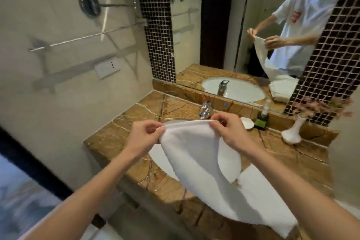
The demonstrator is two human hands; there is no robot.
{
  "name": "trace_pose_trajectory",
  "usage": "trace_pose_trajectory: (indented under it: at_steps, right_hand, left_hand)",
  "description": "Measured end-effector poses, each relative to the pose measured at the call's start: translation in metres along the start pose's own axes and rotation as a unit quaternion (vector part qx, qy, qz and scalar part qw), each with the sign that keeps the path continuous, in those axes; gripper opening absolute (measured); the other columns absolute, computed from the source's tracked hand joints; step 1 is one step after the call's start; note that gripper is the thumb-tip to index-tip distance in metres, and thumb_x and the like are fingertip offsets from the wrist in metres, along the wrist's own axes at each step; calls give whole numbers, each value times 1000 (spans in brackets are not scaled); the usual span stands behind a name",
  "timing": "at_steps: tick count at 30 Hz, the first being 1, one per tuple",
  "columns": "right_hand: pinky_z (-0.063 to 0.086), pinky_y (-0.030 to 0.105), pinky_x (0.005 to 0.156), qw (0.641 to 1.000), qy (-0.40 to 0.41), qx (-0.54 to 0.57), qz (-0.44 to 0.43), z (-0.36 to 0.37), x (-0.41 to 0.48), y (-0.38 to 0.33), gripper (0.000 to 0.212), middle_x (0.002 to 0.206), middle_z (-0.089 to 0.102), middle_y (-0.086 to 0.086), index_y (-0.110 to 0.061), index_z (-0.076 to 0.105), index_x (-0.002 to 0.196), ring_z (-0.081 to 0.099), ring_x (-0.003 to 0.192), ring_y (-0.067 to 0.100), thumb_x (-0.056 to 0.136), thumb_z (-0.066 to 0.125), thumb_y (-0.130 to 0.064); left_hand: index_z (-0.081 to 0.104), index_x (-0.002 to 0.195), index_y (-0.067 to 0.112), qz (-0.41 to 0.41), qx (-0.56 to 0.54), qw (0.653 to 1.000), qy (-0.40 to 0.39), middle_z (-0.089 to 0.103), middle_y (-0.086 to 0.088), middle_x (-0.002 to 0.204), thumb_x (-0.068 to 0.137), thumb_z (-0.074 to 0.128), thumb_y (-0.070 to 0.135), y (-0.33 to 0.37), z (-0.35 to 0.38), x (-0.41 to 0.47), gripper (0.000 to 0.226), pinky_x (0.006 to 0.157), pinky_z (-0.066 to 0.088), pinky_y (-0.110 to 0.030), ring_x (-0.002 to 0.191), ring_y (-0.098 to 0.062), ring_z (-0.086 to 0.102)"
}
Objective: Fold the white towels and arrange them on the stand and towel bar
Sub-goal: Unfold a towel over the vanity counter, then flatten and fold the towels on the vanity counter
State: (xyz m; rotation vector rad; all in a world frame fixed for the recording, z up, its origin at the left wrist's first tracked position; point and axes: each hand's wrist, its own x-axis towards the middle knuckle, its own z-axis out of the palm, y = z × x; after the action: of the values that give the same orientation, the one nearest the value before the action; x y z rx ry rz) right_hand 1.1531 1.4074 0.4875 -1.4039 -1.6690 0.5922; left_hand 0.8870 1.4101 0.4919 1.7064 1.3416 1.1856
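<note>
A white towel (196,158) hangs in the air over the sink, its lower end trailing to the counter's front right. My left hand (145,134) pinches the towel's top left corner. My right hand (228,130) pinches the top right corner. The two hands are about a towel's width apart, above the basin (161,158). A chrome towel bar (81,38) runs along the left wall, bare. More white towel (255,179) lies on the counter under my right forearm.
The brown marble counter (120,134) holds a chrome tap (205,110), a white shell dish (247,122), a green soap bottle (262,120) and a white vase (292,132) with pink flowers. A mirror (243,25) behind reflects a person and folded towels. A round mirror arm juts from the left wall.
</note>
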Motion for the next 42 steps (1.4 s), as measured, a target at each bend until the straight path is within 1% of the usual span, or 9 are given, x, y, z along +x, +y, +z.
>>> trace_pose_trajectory:
  at_steps: [2,6,10,15,21,25,32,37,42]
  right_hand:
    - [43,18,60,1000,-28,4,-12,33,17,-14,10,73,64,-9,-21,69,80,54,65,-1,88,65,-17]
    - [54,40,67,997,-72,-8,-25,98,51,-45,10,76,66,-2,-14,72,80,61,73,17,86,66,-19]
    - [56,46,69,994,-100,-24,-33,153,81,-68,11,76,68,-1,-15,73,80,64,74,19,85,67,-23]
    - [57,41,67,987,-154,-27,-37,213,109,-81,11,76,68,-1,-17,72,82,65,73,18,86,67,-25]
    - [53,37,60,974,-224,-12,-36,270,141,-72,15,71,67,1,-16,70,71,63,68,20,85,67,-19]
    - [50,27,57,968,-249,-12,-27,308,170,-52,18,70,67,-2,-22,69,69,61,66,14,86,67,-21]
    - [42,12,51,953,-302,-11,-6,357,219,-20,18,72,66,-9,-27,67,71,59,65,6,88,66,-24]
    - [53,32,67,943,-331,-13,27,386,236,-2,13,81,69,3,-16,70,80,64,76,19,89,65,-23]
    - [52,34,66,942,-332,-7,51,411,249,18,14,79,69,6,-15,70,79,64,74,20,90,64,-22]
  left_hand:
    - [72,71,32,-20,-4,999,26,72,6,70,80,71,7,-14,-32,-2,26,58,59,-33,67,-12,67]
    - [72,70,29,-62,-2,996,61,71,6,66,81,71,6,-41,-89,-6,25,57,57,-30,64,-11,65]
    - [71,75,20,-112,-5,988,104,68,-1,71,81,70,4,-65,-130,-2,17,66,58,-33,67,-16,62]
    - [70,87,6,-140,10,978,151,63,-5,73,80,71,1,-99,-169,3,9,55,43,-9,62,-8,53]
    - [70,84,19,-217,36,959,177,66,4,80,80,73,9,-161,-192,24,11,64,47,-12,74,-10,60]
    - [64,71,36,-240,56,949,197,65,16,75,78,75,14,-199,-194,47,25,61,44,-11,70,-1,60]
    - [63,71,37,-295,76,928,215,60,17,67,78,76,19,-252,-193,86,23,57,40,-10,64,-1,57]
    - [63,72,34,-325,76,916,221,61,17,68,77,76,16,-285,-195,102,22,55,40,-8,63,1,59]
    - [67,93,20,-341,54,914,212,64,10,78,79,75,14,-318,-194,118,17,58,43,-8,72,1,60]
